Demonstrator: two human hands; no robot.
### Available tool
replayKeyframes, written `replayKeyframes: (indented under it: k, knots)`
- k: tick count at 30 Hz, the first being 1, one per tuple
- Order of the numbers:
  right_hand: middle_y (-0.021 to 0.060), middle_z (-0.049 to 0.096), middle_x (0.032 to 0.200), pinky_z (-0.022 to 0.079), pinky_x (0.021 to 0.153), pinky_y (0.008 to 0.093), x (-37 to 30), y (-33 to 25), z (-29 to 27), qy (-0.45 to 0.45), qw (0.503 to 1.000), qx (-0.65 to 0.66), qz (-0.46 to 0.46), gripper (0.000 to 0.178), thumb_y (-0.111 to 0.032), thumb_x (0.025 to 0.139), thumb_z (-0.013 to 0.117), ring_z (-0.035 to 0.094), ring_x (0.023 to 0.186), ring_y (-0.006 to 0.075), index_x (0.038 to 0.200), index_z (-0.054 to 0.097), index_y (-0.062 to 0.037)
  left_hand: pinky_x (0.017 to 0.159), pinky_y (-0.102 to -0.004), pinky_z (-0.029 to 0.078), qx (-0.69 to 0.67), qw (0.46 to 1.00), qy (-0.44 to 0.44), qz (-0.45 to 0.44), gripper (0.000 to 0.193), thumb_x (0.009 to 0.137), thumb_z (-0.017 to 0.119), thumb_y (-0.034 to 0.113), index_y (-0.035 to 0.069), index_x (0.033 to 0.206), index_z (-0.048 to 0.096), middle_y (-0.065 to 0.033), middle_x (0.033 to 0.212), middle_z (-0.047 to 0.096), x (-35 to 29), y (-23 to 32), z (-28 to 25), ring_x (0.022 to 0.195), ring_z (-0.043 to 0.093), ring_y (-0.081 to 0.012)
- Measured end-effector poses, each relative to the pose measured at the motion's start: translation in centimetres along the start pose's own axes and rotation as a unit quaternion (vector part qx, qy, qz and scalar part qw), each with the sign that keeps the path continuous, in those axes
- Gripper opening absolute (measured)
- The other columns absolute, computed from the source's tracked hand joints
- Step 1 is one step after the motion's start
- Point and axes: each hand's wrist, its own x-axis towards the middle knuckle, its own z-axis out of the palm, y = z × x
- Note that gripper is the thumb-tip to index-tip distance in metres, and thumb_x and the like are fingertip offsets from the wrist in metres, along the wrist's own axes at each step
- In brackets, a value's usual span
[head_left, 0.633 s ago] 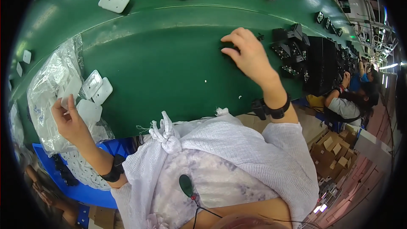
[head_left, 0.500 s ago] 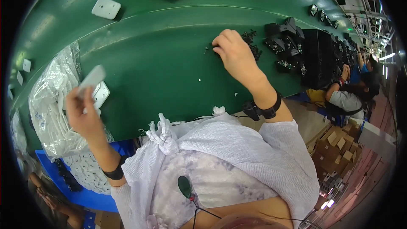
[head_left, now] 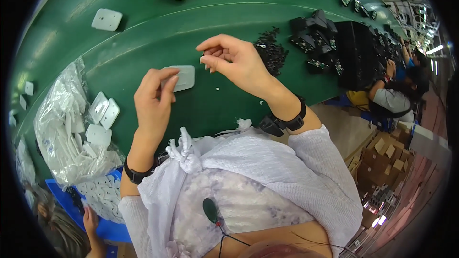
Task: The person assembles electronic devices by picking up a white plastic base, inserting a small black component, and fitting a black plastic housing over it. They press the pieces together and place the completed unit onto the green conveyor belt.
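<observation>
The left hand [head_left: 155, 91] is gripping a white cover [head_left: 186, 78] over the counter [head_left: 205, 110] by its left side, fingers barely parted, seemingly keeping its face clear. The right hand [head_left: 232, 61] is hovering just beside it, thumb and forefinger nearly meeting; whether they are pinching anything, I cannot tell. Leftward, a plastic bag [head_left: 61, 91] is holding more covers [head_left: 76, 123]; rightward, small black parts [head_left: 273, 53] are bordering the right hand, black housings [head_left: 318, 24] crowding beyond

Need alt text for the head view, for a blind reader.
A person's left hand grips a pale plastic cover at a green table, the right hand curled beside it. A clear bag and more pale covers lie left; small black pieces and black housings lie right.
</observation>
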Motion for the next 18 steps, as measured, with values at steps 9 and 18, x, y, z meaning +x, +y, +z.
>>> replayKeyframes:
  k: [9,18]
  knots:
    - [0.0048,0.064,0.076,0.047,0.055,0.0188,1.4,-1.3,3.4,-0.057,0.98,0.165,0.091,0.012,-0.009,0.088,0.068,0.059,0.064,0.007,0.088,0.058,-0.0026,0.052,-0.0294,0.047,0.103,0.982,0.059,0.146,0.02,0.08,0.068,-0.003,0.004,0.098,0.065,-0.0094,0.08,0.057,0.8,0.8,0.1,0.062,0.058,-0.021]
    - [0.0056,0.065,0.08,0.048,0.06,0.0201,2.4,-1.2,4.2,-0.093,0.968,0.185,0.139,0.011,-0.01,0.092,0.063,0.06,0.069,0.008,0.097,0.059,-0.0008,0.049,-0.0291,0.046,0.089,0.981,0.098,0.14,0.016,0.08,0.067,-0.004,0.001,0.094,0.063,-0.0102,0.08,0.058,0.9,-0.7,-1.3,0.059,0.058,-0.021]
